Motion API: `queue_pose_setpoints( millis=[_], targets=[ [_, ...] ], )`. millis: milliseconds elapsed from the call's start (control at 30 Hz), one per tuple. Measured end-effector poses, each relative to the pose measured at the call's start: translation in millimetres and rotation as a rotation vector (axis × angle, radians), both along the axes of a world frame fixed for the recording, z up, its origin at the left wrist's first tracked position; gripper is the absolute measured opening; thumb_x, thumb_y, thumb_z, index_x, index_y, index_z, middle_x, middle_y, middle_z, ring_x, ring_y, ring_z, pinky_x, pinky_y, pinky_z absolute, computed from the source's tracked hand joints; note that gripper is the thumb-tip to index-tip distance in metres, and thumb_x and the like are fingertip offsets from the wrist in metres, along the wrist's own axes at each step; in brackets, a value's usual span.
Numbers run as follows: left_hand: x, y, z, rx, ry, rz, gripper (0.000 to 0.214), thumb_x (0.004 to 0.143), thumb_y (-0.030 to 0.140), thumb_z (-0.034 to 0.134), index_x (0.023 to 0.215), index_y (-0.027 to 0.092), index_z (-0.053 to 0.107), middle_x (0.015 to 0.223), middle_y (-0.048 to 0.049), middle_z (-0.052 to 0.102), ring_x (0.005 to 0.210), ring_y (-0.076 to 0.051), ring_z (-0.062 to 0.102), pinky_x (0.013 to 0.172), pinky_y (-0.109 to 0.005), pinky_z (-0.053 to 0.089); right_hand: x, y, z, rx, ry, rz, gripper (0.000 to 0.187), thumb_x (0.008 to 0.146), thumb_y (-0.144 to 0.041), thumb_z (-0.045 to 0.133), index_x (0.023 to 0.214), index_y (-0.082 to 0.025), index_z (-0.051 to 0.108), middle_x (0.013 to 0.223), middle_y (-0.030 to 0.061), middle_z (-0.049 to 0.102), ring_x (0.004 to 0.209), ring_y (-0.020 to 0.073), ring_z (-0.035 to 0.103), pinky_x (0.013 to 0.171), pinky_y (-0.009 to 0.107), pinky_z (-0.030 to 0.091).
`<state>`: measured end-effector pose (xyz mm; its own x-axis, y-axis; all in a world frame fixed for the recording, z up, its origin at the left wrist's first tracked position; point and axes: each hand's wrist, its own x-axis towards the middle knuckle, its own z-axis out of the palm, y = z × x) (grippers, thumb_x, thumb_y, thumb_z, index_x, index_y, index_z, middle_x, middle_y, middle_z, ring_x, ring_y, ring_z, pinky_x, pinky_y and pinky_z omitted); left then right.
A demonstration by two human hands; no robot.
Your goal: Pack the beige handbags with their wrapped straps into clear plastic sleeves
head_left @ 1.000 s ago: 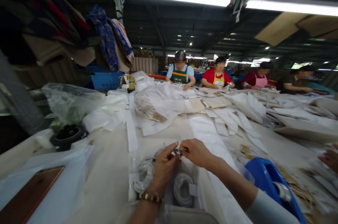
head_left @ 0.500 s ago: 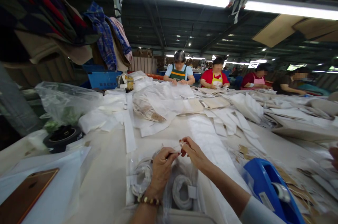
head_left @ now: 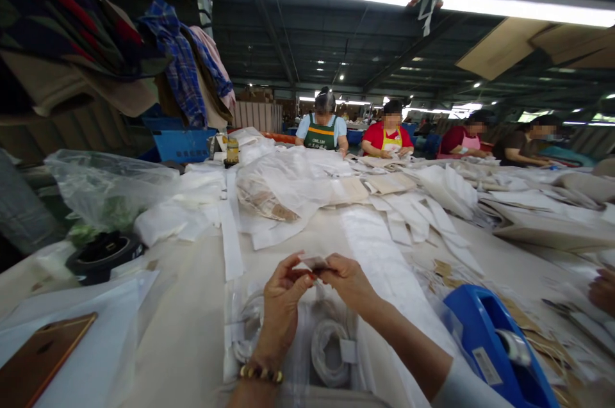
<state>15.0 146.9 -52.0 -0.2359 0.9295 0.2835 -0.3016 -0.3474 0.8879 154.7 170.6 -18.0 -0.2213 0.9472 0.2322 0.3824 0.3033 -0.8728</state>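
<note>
My right hand [head_left: 350, 280] pinches a small pale flat piece [head_left: 315, 262] that looks like a tag or folded slip. Curled close against it, my left hand [head_left: 282, 296], with a beaded bracelet at the wrist, has its thumb and fingertips at the same piece. Below the hands lies clear plastic packaging holding two coiled white cords or straps. The right coil [head_left: 330, 351] has a small white label on it. My left hand and wrist partly cover the left coil [head_left: 245, 337].
A blue tape dispenser [head_left: 494, 344] stands at the right, near another person's hand [head_left: 603, 291]. A phone [head_left: 45, 357] lies on white sheets at the left, with a black round object [head_left: 103, 254] behind. White sheets and plastic bags [head_left: 278, 184] spread across the table; several people work beyond.
The thin pale piece between my hands has turned to show a flat face. My left hand has opened its fingers somewhat and shifted left. The view has moved slightly.
</note>
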Motion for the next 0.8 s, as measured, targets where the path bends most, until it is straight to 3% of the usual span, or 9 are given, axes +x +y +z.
queue_pose_setpoints(
  millis=[100,167,233,433,500,567,633,700,800],
  targets=[
    [2.2,5.7,-12.4,0.059,0.525,0.184,0.039,0.072,0.019,0.064,0.111,0.02,0.061,0.109,-0.0094,0.065,0.098,-0.023,0.061,0.085,-0.039,0.049,-0.6,1.3,-4.1,-0.012,0.045,-0.035,0.016,0.074,-0.028,0.057,0.063,-0.019,0.062,0.055,-0.0027,0.055,0.054,0.0122,0.053,0.053,0.024,0.042],
    [5.2,7.5,-17.1,0.102,0.846,0.213,0.026,0.076,0.012,0.059,0.098,0.022,0.067,0.107,-0.007,0.066,0.109,-0.025,0.056,0.098,-0.046,0.04,-0.7,-3.6,-2.0,0.015,0.057,-0.028,0.018,0.071,-0.032,0.06,0.059,-0.019,0.06,0.057,-0.0027,0.054,0.057,0.0121,0.053,0.056,0.024,0.043],
    [8.6,7.1,-17.8,0.111,0.951,0.181,0.021,0.076,0.008,0.06,0.085,0.025,0.069,0.096,-0.0031,0.07,0.111,-0.027,0.055,0.103,-0.053,0.032,-1.7,-9.9,2.0,0.038,0.058,-0.009,0.023,0.068,-0.036,0.062,0.053,-0.02,0.057,0.058,-0.0024,0.054,0.059,0.0123,0.053,0.059,0.024,0.043],
    [13.6,4.9,-20.3,-0.021,1.065,0.192,0.021,0.083,0.013,0.053,0.085,0.024,0.07,0.111,-0.0044,0.068,0.118,-0.031,0.05,0.108,-0.062,0.013,8.2,7.4,-3.4,-0.101,0.075,-0.175,0.032,0.07,-0.05,0.052,0.064,-0.019,0.058,0.057,0.0016,0.058,0.054,0.0159,0.058,0.054,0.029,0.047],
    [15.1,5.9,-23.1,-0.041,1.027,0.184,0.023,0.082,0.013,0.053,0.094,0.022,0.07,0.113,-0.0078,0.067,0.119,-0.031,0.05,0.109,-0.061,0.013,18.3,16.7,-7.3,-0.178,0.049,-0.244,0.037,0.07,-0.054,0.049,0.064,-0.018,0.057,0.058,0.0053,0.06,0.054,0.0196,0.061,0.052,0.033,0.049],
    [17.7,6.3,-21.6,-0.048,0.956,0.19,0.029,0.081,0.014,0.053,0.107,0.016,0.066,0.12,-0.0127,0.063,0.123,-0.032,0.047,0.111,-0.058,0.014,28.3,13.8,-7.2,-0.202,0.008,-0.304,0.04,0.07,-0.056,0.049,0.069,-0.017,0.059,0.066,0.0097,0.065,0.065,0.0246,0.065,0.06,0.038,0.052],
    [19.7,4.6,-11.7,-0.061,0.858,0.2,0.035,0.08,0.016,0.053,0.114,0.011,0.062,0.126,-0.0167,0.058,0.127,-0.032,0.043,0.111,-0.055,0.017,35.9,-6.6,-4.9,-0.178,-0.027,-0.364,0.043,0.07,-0.055,0.051,0.082,-0.016,0.062,0.088,0.0144,0.068,0.086,0.0284,0.066,0.079,0.043,0.051],
    [16.9,-0.9,8.6,-0.072,0.746,0.187,0.037,0.082,0.021,0.051,0.116,0.01,0.061,0.125,-0.0172,0.059,0.123,-0.03,0.049,0.108,-0.05,0.031,41.4,-43.5,-5.8,-0.149,-0.061,-0.391,0.052,0.069,-0.055,0.052,0.102,-0.016,0.061,0.11,0.0159,0.065,0.104,0.0292,0.06,0.093,0.043,0.045],
    [-6.1,-18.2,49.1,-0.055,0.572,0.144,0.041,0.089,0.035,0.041,0.118,0.012,0.059,0.119,-0.0136,0.063,0.108,-0.024,0.06,0.093,-0.038,0.048,51.4,-113.9,-21.4,-0.196,-0.152,-0.322,0.066,0.074,-0.059,0.049,0.127,-0.02,0.05,0.125,0.0123,0.058,0.115,0.0278,0.055,0.097,0.04,0.044]
  ],
)
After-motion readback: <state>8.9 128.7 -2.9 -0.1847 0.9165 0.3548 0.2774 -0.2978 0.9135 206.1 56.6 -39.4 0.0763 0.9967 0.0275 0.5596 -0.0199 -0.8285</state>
